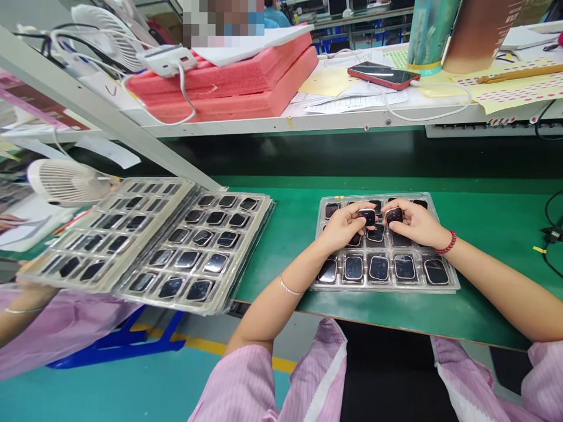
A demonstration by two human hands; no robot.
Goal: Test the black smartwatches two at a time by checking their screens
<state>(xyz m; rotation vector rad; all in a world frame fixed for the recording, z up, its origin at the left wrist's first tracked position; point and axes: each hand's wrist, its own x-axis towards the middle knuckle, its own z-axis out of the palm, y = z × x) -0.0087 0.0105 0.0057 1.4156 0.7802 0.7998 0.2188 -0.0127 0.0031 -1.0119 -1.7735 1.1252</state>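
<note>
Above a clear plastic tray (387, 288), my left hand (345, 225) grips a square smartwatch (366, 217) between thumb and fingers, its dark screen facing up. My right hand (416, 223) pinches a second smartwatch (394, 216) just beside it, thumb at its lower edge. The two watches are close together but apart. Rows of similar dark-screened watches lie in the tray's pockets, such as the watch (379, 268) in the front row. My hands and forearms hide part of the back and middle rows.
Left on the green bench (281, 234) stand stacked trays of watches (240, 275). Another tray (88, 281) is held by a co-worker's hand (37, 287). A shelf (264, 124) crosses behind, bearing red foam (229, 88), a phone (383, 75) and a cup (477, 35). Cables (552, 234) lie right.
</note>
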